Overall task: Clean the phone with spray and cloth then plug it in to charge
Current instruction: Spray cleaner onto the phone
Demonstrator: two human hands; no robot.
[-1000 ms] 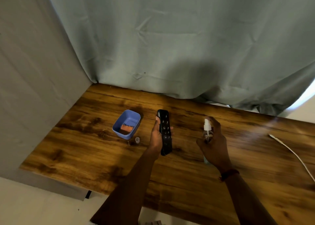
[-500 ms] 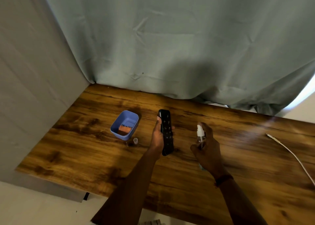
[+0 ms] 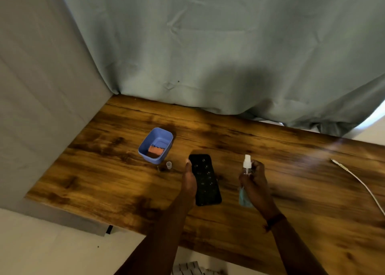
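My left hand (image 3: 189, 181) grips the left edge of a black phone (image 3: 205, 180), whose screen faces up and carries several droplets. My right hand (image 3: 255, 184) is closed around a small clear spray bottle (image 3: 245, 183) with a white nozzle at the top, just right of the phone. A white charging cable (image 3: 358, 181) lies on the wooden table (image 3: 302, 202) at the far right. An orange cloth (image 3: 156, 150) sits inside a blue tub (image 3: 155, 145) left of the phone.
A tiny clear cap (image 3: 168, 165) stands between the tub and the phone. A grey-green curtain (image 3: 208, 56) hangs behind the table and a grey wall panel (image 3: 41, 87) closes off the left side. The table's near edge runs diagonally at the bottom.
The phone has tilted from nearly edge-on to lying flatter with its screen facing up. My right hand and the spray bottle shifted a little left, closer to the phone.
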